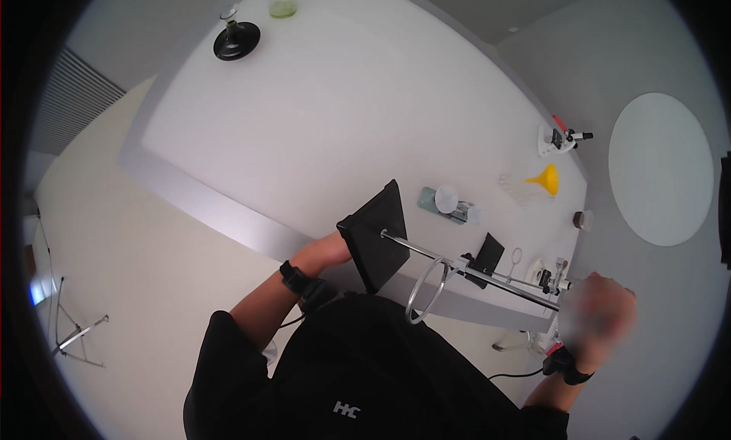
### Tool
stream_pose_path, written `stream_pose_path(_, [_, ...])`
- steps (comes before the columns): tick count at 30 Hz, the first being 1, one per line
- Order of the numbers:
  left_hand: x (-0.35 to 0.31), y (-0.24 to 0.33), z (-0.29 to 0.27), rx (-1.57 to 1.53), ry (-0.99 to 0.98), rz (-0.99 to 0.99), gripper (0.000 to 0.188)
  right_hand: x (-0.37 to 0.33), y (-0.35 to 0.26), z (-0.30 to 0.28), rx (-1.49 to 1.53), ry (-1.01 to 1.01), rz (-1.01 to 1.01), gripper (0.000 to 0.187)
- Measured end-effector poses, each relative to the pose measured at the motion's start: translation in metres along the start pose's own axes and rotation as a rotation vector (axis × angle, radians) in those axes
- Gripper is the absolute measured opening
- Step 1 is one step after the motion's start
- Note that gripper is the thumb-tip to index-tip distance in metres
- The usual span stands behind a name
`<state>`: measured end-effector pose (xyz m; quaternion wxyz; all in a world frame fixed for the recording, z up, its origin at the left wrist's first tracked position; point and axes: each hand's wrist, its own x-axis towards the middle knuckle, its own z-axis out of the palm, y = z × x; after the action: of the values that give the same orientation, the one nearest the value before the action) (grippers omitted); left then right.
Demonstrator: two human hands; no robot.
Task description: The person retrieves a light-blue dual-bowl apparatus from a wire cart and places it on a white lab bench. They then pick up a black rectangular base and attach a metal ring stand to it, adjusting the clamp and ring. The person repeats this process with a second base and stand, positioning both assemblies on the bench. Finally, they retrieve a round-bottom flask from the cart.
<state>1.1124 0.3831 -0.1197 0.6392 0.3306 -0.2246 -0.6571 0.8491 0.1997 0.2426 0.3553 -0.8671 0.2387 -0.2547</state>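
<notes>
A retort stand (pixel 438 256) is tilted nearly level in front of my body, its metal rod running from the left toward the right. My left hand (pixel 327 251) is at the edge of its black base plate (pixel 378 242); the fingers are hidden behind the plate. At the rod's far end my right hand (pixel 600 318) is closed around the metal, somewhat smeared by motion. A metal ring (pixel 415 303) is fixed by a clamp (pixel 460 264) about midway along the rod. Both wrists wear black straps with devices.
Beyond my hands on the white table (pixel 327 113) stand a balance with pale pans (pixel 447 202), a second black-based stand (pixel 486 261), a yellow funnel (pixel 547 180) and a microscope (pixel 560 139). A dark-filled flask (pixel 237 41) and a glass vessel with green liquid (pixel 282 6) are at the far left.
</notes>
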Motion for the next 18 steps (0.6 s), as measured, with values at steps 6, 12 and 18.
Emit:
stream_pose_path(6, [-0.008, 0.005, 0.006, -0.07, 0.049, 0.002, 0.022, -0.013, 0.024, 0.003, 0.02, 0.095, 0.196, 0.071])
stream_pose_path(12, [-0.011, 0.007, -0.002, 0.156, 0.127, 0.01, 0.025, -0.021, 0.051, 0.004, 0.166, 0.206, 0.421, 0.073])
stream_pose_path(18, [-0.014, 0.061, 0.023, 0.436, 0.229, 0.1, 0.033, -0.051, 0.076, 0.011, 0.615, 0.338, 0.685, 0.05])
